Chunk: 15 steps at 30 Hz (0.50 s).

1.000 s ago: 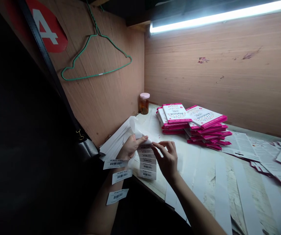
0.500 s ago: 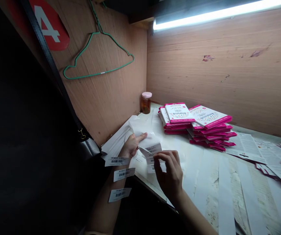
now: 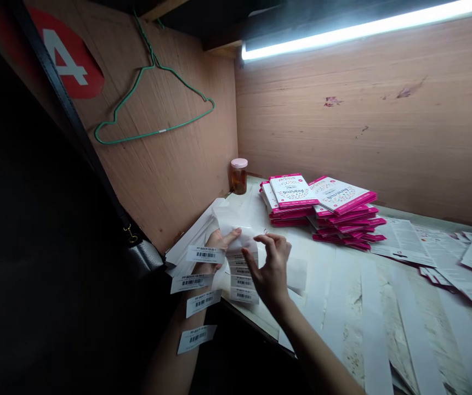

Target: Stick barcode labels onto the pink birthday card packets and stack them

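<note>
My left hand (image 3: 219,241) grips a strip of barcode labels (image 3: 242,282), its thumb lying on the blank backing near the top. The printed labels hang down in a row below that thumb. Several loose barcode stickers (image 3: 203,303) cling by an edge along my left wrist and forearm, the uppermost sticker (image 3: 205,254) close to the hand. To the right of the strip is my right hand (image 3: 272,269), thumb and forefinger spread with nothing visible between them. Its thumb tip is at the strip's right edge; whether it touches, I cannot tell.
Stacked pink-and-white birthday packets (image 3: 338,219) stand mid-table. Printed cards (image 3: 404,241) spread to the right. A pink-lidded jar (image 3: 239,178) occupies the back corner. White sheets (image 3: 190,236) lie by the left wall, where a green hanger (image 3: 153,134) and a black bag (image 3: 143,259) hang.
One more sticker now sits on my left wrist, above the others. My right hand has opened its pinch and moved up and left. The label strip now hangs flatter. The view has shifted slightly.
</note>
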Motion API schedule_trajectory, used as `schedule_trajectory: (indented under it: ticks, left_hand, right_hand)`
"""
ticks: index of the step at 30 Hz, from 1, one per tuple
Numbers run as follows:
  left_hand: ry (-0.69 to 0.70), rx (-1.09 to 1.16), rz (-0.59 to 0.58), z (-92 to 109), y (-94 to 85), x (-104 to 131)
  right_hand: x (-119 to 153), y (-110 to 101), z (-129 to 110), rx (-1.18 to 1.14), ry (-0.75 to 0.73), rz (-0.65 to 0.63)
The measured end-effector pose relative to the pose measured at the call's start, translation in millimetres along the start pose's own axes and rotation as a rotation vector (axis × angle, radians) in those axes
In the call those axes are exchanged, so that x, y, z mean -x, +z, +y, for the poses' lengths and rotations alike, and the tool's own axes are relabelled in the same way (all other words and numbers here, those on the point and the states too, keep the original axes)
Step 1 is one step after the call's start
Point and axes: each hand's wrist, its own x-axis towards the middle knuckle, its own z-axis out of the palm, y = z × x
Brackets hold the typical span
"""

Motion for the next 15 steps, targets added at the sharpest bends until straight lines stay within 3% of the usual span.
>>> schedule_trajectory:
  ticks: [3, 5, 8, 11, 15]
  left_hand:
    - [-0.017, 0.053, -0.003, 3, -1.4, -2]
    - [-0.061, 0.1, -0.075, 0, -1.4, -5]
    - [-0.078, 0.121, -0.184, -6, 0.3, -7]
    - [-0.034, 0.143, -0.162, -6, 4.0, -5]
    - [-0.082, 0.156, -0.139, -1, 9.8, -3]
  right_hand:
    - [-3, -13, 24, -0.052, -0.021, -0.175]
    - [-6, -17, 31, -0.102, -0.048, -0.2]
    - [-6, -18, 32, -0.1, -0.135, -0.126]
    - [-3, -17, 32, -0.03, -0.246, -0.051]
    - [3, -15, 33, 0.072, -0.316, 0.021]
